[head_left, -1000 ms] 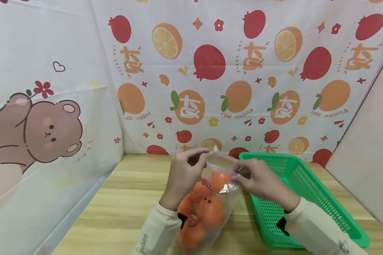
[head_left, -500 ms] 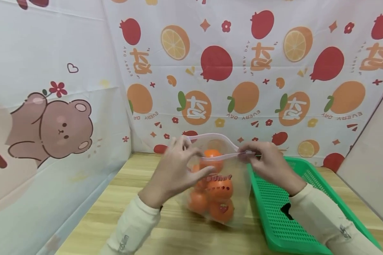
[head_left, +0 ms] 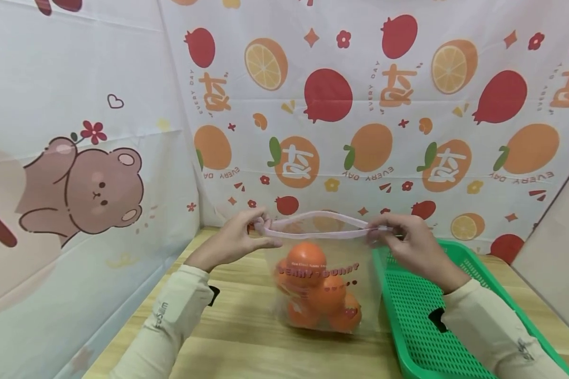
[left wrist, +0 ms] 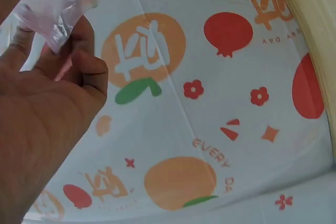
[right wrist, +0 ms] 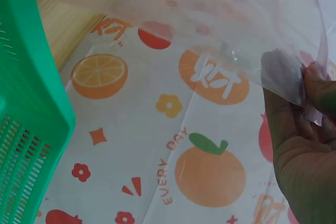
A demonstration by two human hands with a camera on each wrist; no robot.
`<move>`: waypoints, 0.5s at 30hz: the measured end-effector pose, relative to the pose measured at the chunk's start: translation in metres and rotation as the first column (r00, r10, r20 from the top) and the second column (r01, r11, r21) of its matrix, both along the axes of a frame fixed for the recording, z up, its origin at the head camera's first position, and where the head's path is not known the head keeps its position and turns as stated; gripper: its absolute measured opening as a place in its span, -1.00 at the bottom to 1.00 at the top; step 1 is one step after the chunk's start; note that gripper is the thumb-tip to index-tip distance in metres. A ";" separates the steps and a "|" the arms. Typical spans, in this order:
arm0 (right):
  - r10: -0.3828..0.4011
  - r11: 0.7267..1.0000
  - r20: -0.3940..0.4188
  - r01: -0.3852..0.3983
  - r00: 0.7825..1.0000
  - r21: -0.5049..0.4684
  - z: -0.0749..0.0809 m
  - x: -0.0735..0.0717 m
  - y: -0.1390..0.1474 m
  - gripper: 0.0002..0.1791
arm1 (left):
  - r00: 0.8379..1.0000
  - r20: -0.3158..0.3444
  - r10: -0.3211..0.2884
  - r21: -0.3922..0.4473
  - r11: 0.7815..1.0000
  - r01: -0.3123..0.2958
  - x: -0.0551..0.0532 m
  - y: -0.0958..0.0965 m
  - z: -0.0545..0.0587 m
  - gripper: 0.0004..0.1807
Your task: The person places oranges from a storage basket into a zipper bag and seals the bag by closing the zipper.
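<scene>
A clear zip bag [head_left: 367, 287] with a pinkish zip strip [head_left: 320, 236] and printed lettering stands upright over the table, its mouth parted. Several oranges [head_left: 306, 258] are piled inside. My left hand [head_left: 229, 239] pinches the top left corner, thumb stretched along the strip. In the left wrist view, the bag's crinkled corner [left wrist: 60, 32] lies between the fingers. At the opposite end of the strip, my right hand [head_left: 414, 250] grips the top right corner. The right wrist view shows thumb and fingers pinching the bag's edge [right wrist: 310, 95].
A green perforated basket [head_left: 400, 337] stands right of the bag, partly under the right forearm. The wooden table [head_left: 246, 337] ends at a fruit-print cloth [head_left: 261, 116] behind. A bear-print cloth [head_left: 123, 273] hangs along the left side.
The bag has swung from tilted to upright and its mouth is stretched wider. My left hand has moved left, from loosely reaching at the rim to pinching the corner. The right hand keeps its grip.
</scene>
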State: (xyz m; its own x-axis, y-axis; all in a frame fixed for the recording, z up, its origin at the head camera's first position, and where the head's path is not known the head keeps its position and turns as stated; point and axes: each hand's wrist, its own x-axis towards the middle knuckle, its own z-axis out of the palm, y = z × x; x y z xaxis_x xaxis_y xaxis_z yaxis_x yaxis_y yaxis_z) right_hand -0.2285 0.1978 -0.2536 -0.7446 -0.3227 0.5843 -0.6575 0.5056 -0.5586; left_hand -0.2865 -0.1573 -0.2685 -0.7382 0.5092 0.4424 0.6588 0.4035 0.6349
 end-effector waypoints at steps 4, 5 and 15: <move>-0.023 0.999 -0.045 0.024 0.999 0.020 -0.003 0.000 0.010 -0.75 | 1.000 0.012 0.021 0.089 0.996 -0.022 -0.001 -0.005 -0.003 -0.68; -0.028 0.999 -0.049 0.029 0.998 0.025 -0.003 0.000 0.012 -0.74 | 1.000 -0.002 0.022 0.122 0.992 -0.022 0.000 -0.006 -0.004 -0.71; -0.004 0.998 0.020 0.006 1.000 -0.062 -0.004 0.002 0.021 -0.83 | 0.941 -0.297 0.162 0.221 0.970 -0.097 0.005 -0.014 -0.002 -0.91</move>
